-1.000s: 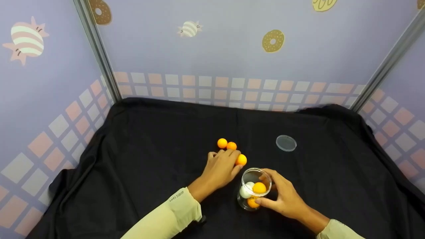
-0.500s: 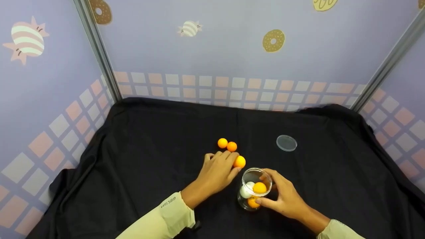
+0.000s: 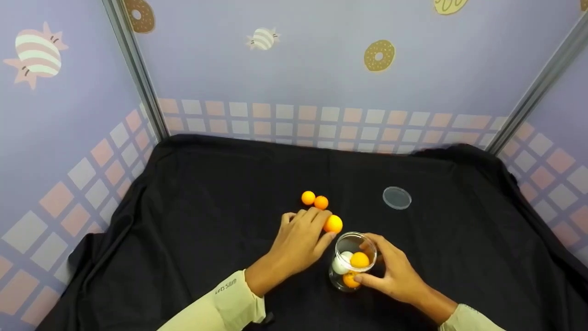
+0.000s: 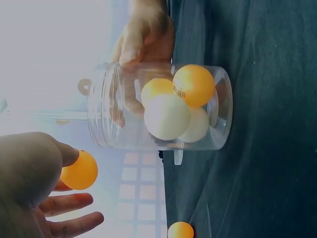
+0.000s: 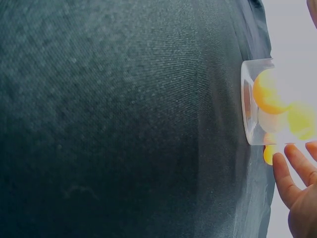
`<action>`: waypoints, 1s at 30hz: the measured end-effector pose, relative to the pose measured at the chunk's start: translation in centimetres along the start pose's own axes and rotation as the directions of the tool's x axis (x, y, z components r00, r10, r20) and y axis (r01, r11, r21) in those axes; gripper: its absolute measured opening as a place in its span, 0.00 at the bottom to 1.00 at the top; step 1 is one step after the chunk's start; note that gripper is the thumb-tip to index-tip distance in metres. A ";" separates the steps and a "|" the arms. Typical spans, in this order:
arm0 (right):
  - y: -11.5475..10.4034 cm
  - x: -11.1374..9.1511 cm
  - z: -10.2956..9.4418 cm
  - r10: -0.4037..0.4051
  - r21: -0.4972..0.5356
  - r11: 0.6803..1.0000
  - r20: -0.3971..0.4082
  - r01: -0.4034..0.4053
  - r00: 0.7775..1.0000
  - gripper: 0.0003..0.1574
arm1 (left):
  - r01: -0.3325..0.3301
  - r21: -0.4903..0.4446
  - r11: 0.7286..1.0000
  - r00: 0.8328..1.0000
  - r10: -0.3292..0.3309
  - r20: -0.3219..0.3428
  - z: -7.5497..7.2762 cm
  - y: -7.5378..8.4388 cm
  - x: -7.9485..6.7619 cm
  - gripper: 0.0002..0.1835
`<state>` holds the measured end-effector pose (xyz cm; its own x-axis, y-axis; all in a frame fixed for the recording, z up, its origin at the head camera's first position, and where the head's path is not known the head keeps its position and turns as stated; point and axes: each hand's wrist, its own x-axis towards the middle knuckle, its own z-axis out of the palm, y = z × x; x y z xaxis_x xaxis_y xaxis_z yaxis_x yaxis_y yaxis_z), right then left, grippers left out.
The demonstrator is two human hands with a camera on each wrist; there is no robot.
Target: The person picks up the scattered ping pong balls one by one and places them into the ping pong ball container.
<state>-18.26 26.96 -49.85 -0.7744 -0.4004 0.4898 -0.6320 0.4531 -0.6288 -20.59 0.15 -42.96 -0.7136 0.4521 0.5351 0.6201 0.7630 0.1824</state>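
My left hand (image 3: 296, 241) pinches an orange ping-pong ball (image 3: 333, 224) between thumb and fingers, its other fingers spread apart in the left wrist view. That ball is in the air, just left of the rim of a clear jar (image 4: 106, 109) and apart from it. Upright on the black cloth, the jar is gripped from its right side by my right hand (image 3: 395, 273), thumb on the near side and fingers round the far side. Inside the jar show orange balls (image 4: 194, 85) and white balls (image 4: 167, 116). Glare washes out part of the right wrist view.
Two more orange balls (image 3: 308, 198) (image 3: 321, 202) lie side by side on the black cloth (image 3: 229, 197) beyond my left hand. A clear round lid (image 3: 397, 198) lies flat at the back right. Patterned panels (image 3: 312, 69) enclose the back and sides.
My left hand has drawn slightly back and to the left, keeping the orange ball pinched. The right hand and jar stay where they were.
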 end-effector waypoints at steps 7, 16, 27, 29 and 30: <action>0.0 0.0 0.0 -0.003 0.001 1.000 -0.003 0.003 1.000 0.52 | -0.026 -0.006 1.000 1.000 0.026 0.002 -0.5 0.8 -0.3 0.20; -0.1 0.0 -0.1 -0.004 -0.016 1.000 0.002 0.004 1.000 0.50 | -0.076 0.000 0.997 0.997 0.076 -0.008 -1.1 2.0 -0.6 0.19; -0.1 0.0 -0.2 -0.022 -0.041 0.999 -0.003 0.022 1.000 0.51 | -0.132 0.020 0.991 0.991 0.132 0.014 -1.0 3.3 -0.8 0.20; -0.1 0.0 -0.2 -0.023 -0.038 0.999 0.000 0.023 1.000 0.51 | -0.140 0.020 0.990 0.990 0.140 0.011 -0.9 3.5 -0.8 0.20; -0.1 0.0 -0.2 -0.023 -0.036 0.999 0.003 0.023 1.000 0.51 | -0.142 0.020 0.990 0.990 0.142 0.011 -0.9 3.5 -0.8 0.20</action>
<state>-18.20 27.06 -49.68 -0.7597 -0.4133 0.5021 -0.6502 0.4721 -0.5952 -17.54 2.07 -42.04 -0.6221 0.5609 0.5462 0.7086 0.7001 0.0881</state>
